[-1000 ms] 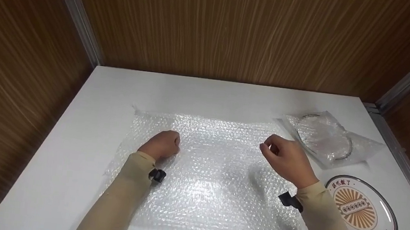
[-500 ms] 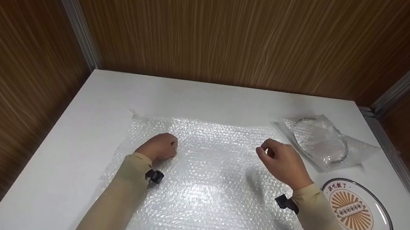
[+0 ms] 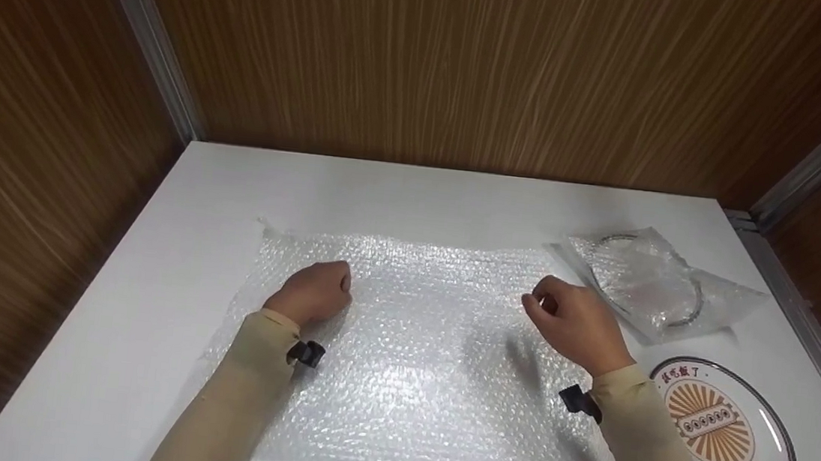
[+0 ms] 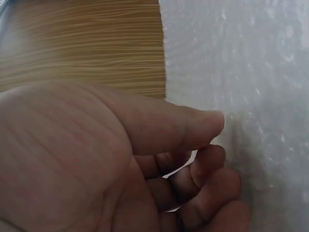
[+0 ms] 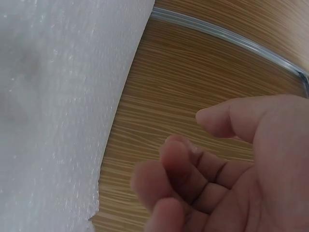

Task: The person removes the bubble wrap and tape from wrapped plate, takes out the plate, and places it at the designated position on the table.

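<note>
The person wears long sleeves in plain beige, cut close to the forearms. The left sleeve (image 3: 217, 400) runs mostly smooth up to a slightly rumpled cuff, and the right sleeve (image 3: 660, 450) matches it, with small creases near its own cuff. On the inner side of each wrist sits a small, boxy black piece: the left block (image 3: 308, 354) and the right block (image 3: 573, 398), the latter joined to a short dark band (image 3: 593, 411). The left hand (image 3: 310, 292) and right hand (image 3: 582, 330) are bare
</note>
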A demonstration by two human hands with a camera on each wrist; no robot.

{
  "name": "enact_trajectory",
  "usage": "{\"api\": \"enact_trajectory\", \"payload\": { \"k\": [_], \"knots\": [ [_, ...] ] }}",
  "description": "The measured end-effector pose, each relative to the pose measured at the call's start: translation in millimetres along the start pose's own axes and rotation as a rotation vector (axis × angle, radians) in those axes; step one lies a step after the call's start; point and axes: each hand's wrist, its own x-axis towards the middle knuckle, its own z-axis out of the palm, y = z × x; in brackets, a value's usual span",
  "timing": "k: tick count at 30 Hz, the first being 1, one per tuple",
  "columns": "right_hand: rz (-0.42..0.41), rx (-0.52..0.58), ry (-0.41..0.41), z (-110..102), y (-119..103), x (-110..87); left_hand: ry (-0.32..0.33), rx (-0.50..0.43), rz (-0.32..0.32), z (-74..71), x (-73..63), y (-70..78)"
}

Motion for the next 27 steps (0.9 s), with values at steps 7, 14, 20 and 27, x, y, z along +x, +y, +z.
{"api": "enact_trajectory", "payload": {
  "k": [7, 14, 20, 27],
  "knots": [
    [-0.003, -0.013, -0.012, -3, 6, 4.2, 0.144, 0.026, 0.04, -18.0, -8.9, 10.8],
    [-0.023, -0.038, -0.04, -3, 10, 7.9, 0.087, 0.053, 0.054, -17.0, -9.9, 23.2],
    [-0.039, -0.063, -0.119, 2, 7, 6.9, 0.02, 0.116, 0.067, -4.8, -13.2, 39.8],
    [-0.042, -0.059, -0.189, 5, 6, 8.0, -0.092, 0.152, 0.115, 13.3, -13.1, 49.5]
  ]
}}
